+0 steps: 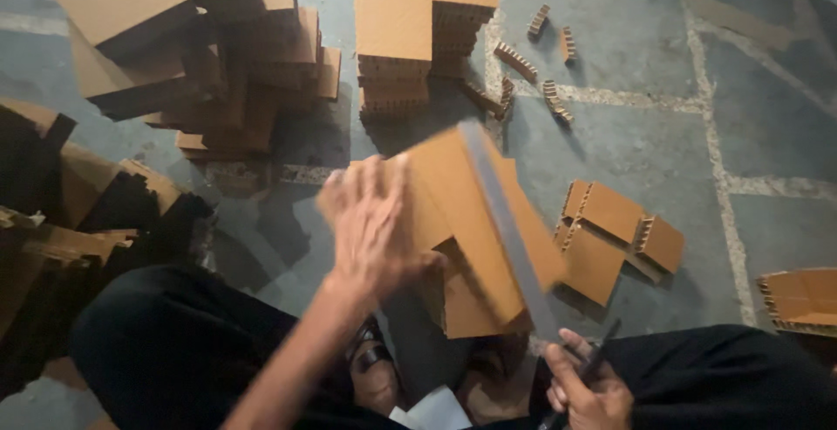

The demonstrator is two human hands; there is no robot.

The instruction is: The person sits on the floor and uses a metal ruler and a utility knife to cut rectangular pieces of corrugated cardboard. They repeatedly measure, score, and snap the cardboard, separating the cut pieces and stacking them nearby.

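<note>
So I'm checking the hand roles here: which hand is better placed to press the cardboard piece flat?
Probably the left hand: it lies spread on the cardboard piece. The right hand grips a long grey blade.

Motion blurs the left hand (370, 229); the cardboard piece (475, 221) hides its fingertips.
</note>
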